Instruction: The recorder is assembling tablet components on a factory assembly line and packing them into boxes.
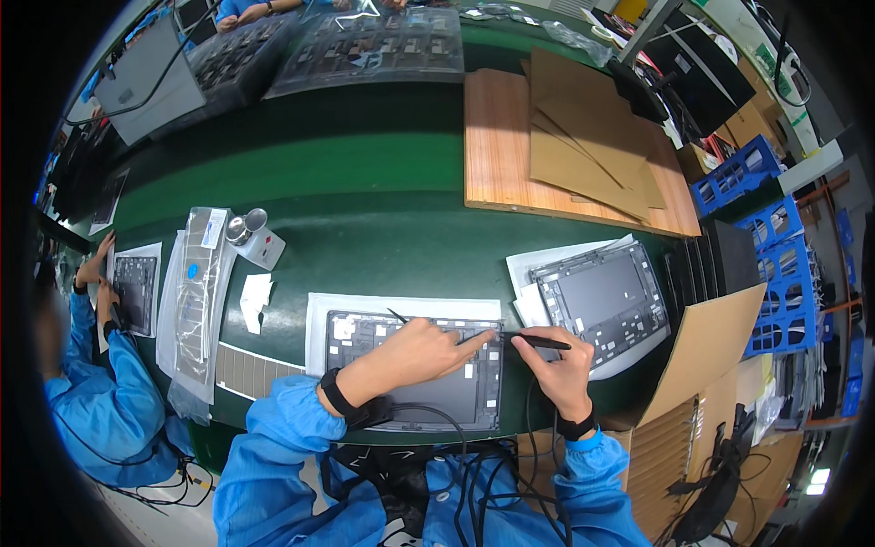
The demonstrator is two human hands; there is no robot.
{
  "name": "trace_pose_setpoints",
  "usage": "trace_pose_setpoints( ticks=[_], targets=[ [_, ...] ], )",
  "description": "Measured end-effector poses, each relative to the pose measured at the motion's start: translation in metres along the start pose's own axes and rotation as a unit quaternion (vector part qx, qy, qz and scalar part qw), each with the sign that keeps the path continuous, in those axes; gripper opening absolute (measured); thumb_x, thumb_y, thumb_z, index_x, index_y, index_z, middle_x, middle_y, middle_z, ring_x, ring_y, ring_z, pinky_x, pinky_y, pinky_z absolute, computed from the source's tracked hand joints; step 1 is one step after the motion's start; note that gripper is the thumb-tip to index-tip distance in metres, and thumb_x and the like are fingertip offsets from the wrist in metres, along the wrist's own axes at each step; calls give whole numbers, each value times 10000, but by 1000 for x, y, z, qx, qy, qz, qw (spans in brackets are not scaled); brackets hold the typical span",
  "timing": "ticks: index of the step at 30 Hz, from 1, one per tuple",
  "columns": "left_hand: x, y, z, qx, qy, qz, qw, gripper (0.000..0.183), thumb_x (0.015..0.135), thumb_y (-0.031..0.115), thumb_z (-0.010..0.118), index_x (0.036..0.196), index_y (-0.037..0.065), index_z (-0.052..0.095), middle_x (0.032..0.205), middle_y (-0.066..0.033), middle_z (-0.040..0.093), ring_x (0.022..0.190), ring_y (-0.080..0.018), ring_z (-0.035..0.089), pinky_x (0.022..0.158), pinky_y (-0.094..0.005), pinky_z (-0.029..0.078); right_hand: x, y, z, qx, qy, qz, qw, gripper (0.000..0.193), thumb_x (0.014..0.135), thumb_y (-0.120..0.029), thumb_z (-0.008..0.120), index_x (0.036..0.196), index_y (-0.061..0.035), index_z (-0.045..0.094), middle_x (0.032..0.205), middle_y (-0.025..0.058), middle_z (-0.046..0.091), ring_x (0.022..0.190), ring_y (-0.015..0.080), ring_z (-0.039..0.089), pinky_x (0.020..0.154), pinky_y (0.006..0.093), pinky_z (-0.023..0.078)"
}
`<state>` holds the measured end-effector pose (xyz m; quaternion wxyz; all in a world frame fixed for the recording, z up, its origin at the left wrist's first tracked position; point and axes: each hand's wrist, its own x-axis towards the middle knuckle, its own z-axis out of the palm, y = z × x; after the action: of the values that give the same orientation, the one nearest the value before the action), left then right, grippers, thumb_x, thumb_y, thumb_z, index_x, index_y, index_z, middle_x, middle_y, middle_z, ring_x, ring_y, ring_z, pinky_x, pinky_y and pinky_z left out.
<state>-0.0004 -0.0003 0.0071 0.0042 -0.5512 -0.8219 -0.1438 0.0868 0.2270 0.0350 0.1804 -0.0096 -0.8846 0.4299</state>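
I am working over a dark panel, which is lying on a white sheet right in front of me; I am taking it as the middle of the dial, with twelve pointing away from me. My left hand is crossing its face, loosely curled, with the index finger stretching toward the two o'clock corner. A thin dark tip is poking out beyond it at eleven o'clock; I cannot tell whether I am gripping that. My right hand is closing thumb and fingers around a slim black tool, which is pointing to nine o'clock, at that same corner. A second panel is lying at two o'clock, a wooden board at one, and a silver-topped bottle is standing at ten.
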Motion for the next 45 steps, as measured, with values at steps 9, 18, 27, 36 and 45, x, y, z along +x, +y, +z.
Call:
trace_pose_setpoints(
  ticks=[9,18,27,36,45],
  targets=[
    [-1,-1,-4,-17,-4,3,1000,492,974,272,607,1406,41,559,634,-69,651,528,-250,665,482,-367,487,3,1,2,-6,-34,-4,999,169,781,-61,849,918,6,776,858,116,765,759,207,747,685,281,564],
    [-2,-2,2,-4,4,11,1000,453,996,309,601,1359,38,597,639,-52,639,500,-230,644,459,-362,471,5,6,5,-28,-45,-19,998,168,784,-118,858,910,-40,778,794,97,756,671,204,713,587,293,537],
    [-2,-1,0,-5,2,10,1000,465,999,310,597,1369,28,585,636,-54,631,496,-235,641,464,-364,476,8,2,7,-32,-51,-40,997,159,775,-118,862,890,-42,783,794,98,756,626,209,689,566,304,531],
    [-2,-1,1,-10,-8,7,1000,467,1003,311,591,1369,22,584,641,-54,631,499,-234,641,468,-362,473,6,4,8,-55,-48,-51,996,145,764,-108,862,869,-41,787,778,79,755,608,203,669,555,304,512],
    [-2,-2,2,-5,-10,5,1000,454,1002,309,587,1350,18,598,656,-55,640,504,-231,642,471,-362,474,8,3,8,-40,-48,-60,996,146,753,-54,859,872,-18,784,763,97,747,616,201,679,556,289,506]
  ],
)
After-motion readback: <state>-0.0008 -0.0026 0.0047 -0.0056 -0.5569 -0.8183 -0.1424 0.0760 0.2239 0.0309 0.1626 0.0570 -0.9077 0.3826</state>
